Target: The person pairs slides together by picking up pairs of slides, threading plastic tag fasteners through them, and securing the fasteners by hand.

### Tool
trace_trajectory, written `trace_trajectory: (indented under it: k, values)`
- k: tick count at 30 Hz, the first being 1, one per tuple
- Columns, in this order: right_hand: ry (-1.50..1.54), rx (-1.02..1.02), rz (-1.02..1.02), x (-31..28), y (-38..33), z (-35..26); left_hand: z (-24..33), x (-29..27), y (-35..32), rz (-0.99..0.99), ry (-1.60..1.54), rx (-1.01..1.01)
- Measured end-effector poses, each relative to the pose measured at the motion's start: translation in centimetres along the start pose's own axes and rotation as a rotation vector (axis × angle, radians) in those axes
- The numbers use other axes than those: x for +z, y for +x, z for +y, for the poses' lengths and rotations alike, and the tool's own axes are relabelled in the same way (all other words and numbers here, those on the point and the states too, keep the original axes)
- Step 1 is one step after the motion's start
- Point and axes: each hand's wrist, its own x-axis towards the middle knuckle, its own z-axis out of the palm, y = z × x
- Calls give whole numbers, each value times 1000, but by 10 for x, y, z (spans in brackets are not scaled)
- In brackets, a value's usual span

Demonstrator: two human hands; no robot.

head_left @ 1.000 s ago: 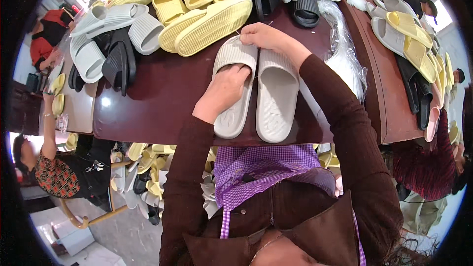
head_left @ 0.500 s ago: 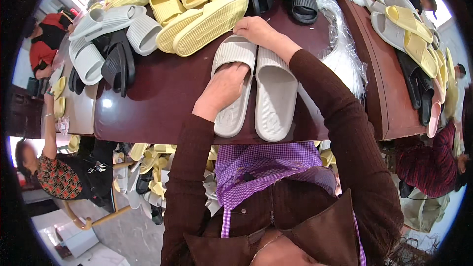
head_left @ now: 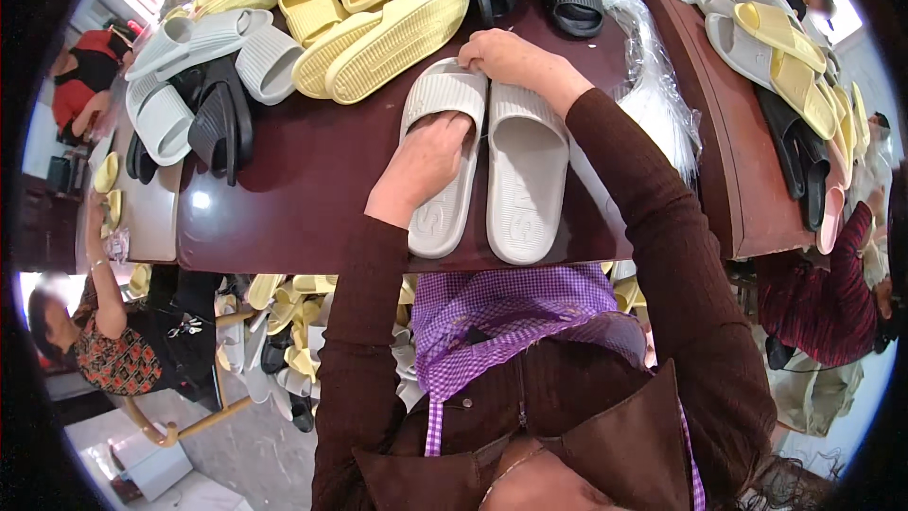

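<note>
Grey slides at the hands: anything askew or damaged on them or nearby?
The grey slides lie soles down, side by side, with no visible damage, though the left hand hides part of one. Beyond them to the left, two yellow slides look odd: tipped over, ribbed soles showing.

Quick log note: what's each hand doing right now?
Left hand: fingers inside the left grey slipper, grip hidden.
Right hand: fingers bent at that slipper's toe, grip unclear.
</note>
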Motion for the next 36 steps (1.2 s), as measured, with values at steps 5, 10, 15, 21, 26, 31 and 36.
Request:
trace_trajectory:
  k: [5, 10, 15, 21, 26, 31, 36]
  values:
    - [-27, 18, -2, -5, -12, -2, -2, 1, -1, -35, 1, -37]
    - [-108, 93, -29, -6, -16, -8, -2, 4, 0, -16, -28, -32]
    - [-104, 163, 157, -11, -27, -11, -5, 2, -1, 52, -12, -12]
    - [16, 180, 545, -15, -43, -19, 14, -9, -7, 249, -195, 29]
    - [148, 93, 683, -13, -63, -37, 44, -30, 18, 349, -369, -185]
    - [115, -24, 774, -13, -72, -51, 25, -12, 69, 260, -566, -344]
    - [117, -17, 822, -13, -85, -47, 19, 2, 96, 13, -774, -443]
